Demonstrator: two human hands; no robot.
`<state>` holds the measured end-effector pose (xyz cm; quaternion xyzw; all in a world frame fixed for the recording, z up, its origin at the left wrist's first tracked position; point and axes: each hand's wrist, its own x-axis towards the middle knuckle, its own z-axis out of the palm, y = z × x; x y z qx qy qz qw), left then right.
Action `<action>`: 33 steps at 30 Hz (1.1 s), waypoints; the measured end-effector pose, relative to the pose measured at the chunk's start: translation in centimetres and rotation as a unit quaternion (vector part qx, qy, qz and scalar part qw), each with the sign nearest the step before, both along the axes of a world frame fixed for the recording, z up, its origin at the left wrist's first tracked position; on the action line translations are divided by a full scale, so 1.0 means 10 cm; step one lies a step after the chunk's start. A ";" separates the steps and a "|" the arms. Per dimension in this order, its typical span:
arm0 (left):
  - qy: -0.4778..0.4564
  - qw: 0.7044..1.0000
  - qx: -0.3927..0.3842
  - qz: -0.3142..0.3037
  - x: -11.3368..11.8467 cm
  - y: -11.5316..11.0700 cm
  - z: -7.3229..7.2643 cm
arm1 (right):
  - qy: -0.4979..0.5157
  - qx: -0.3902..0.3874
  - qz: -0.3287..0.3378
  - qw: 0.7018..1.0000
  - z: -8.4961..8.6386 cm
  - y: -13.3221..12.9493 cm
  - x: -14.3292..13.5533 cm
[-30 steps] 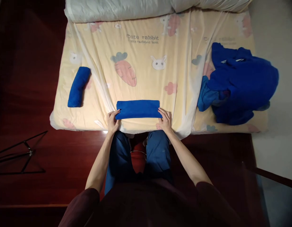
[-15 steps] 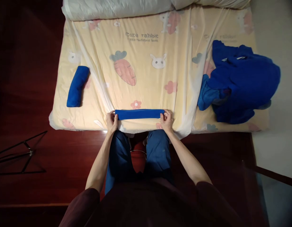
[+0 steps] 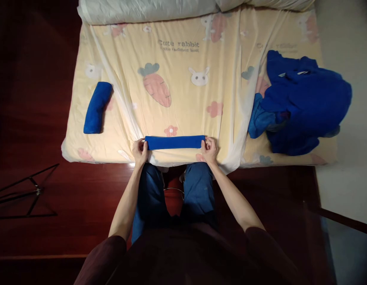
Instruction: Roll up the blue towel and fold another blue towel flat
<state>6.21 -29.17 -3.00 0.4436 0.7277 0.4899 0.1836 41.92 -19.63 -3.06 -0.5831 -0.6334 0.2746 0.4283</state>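
Note:
A blue cloth [image 3: 175, 142], folded into a long narrow strip, lies level across the near side of the bed. My left hand [image 3: 140, 152] grips its left end, thumb on top and fingers curled behind. At the right end my right hand [image 3: 209, 150] pinches the strip in the same way. Farther left on the bed rests a rolled blue cloth [image 3: 97, 108]. To the right is a loose, crumpled heap of blue cloths [image 3: 310, 105].
The bed [image 3: 183, 114] has a yellow sheet printed with rabbits and carrots, wrinkled in long folds. A pale rolled quilt [image 3: 148, 11] lies along its far edge. On the floor at left stands a black tripod [image 3: 33, 192]. A pale wall [image 3: 346, 178] borders the right side.
Both hands stay at the strip's ends. My right fingers have shifted slightly at the right end, and the strip looks a little flatter and more face-up.

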 end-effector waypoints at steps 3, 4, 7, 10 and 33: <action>0.024 1.000 0.008 0.002 0.00 0.00 0.01 | -0.019 0.002 0.000 1.000 -0.03 0.00 0.01; 0.033 0.999 0.011 0.002 0.00 0.00 0.01 | -0.025 0.002 -0.001 1.000 -0.04 0.00 0.01; 0.057 0.998 0.015 0.003 0.02 0.01 0.05 | -0.040 0.008 -0.003 0.999 -0.07 -0.01 0.02; 0.083 0.996 0.010 0.013 0.04 0.01 0.10 | -0.060 0.026 -0.002 0.998 -0.09 -0.01 0.03; 0.193 0.973 -0.036 -0.124 0.01 0.00 0.18 | -0.169 0.090 0.100 0.976 0.00 0.03 0.02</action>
